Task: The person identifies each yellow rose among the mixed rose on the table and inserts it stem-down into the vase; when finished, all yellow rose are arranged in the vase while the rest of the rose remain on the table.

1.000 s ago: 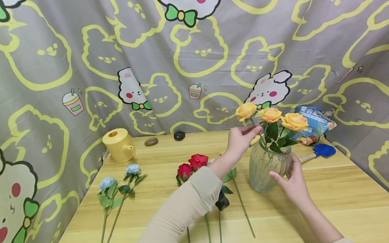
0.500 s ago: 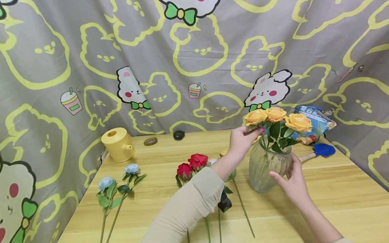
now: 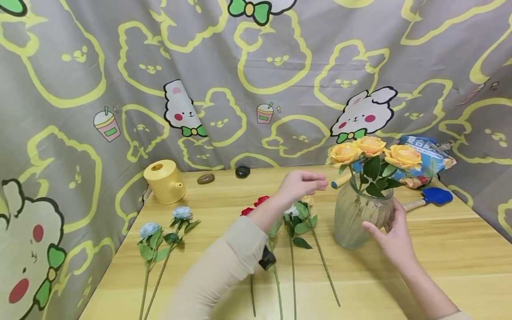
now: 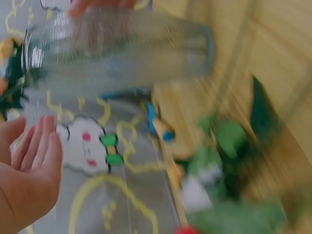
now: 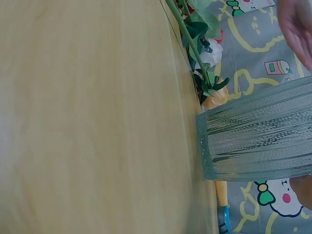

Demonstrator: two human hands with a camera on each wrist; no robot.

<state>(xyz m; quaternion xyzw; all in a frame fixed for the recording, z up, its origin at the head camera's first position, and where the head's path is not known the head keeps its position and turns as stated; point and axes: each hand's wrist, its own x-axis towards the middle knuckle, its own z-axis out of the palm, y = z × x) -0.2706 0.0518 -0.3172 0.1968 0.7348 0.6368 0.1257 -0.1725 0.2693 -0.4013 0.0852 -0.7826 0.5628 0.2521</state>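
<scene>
A ribbed clear glass vase stands on the table at the right, holding several yellow artificial roses with dark green leaves. My right hand grips its right side, thumb in front and fingers behind. My left hand hovers left of the vase, apart from the roses and holding nothing. In the left wrist view the left palm shows with fingers extended, near the vase. Under the left forearm lie red roses, a white flower and a yellow one, partly hidden.
Two light blue flowers lie at the left. A yellow watering can, a brown stone and a black stone sit along the back. A blue shovel and a blue bag are right of the vase, with a yellow-handled tool behind it.
My left hand lowered a yellow rose into the vase, let go and moved left. The right hand kept its hold on the vase. The head view shifted slightly.
</scene>
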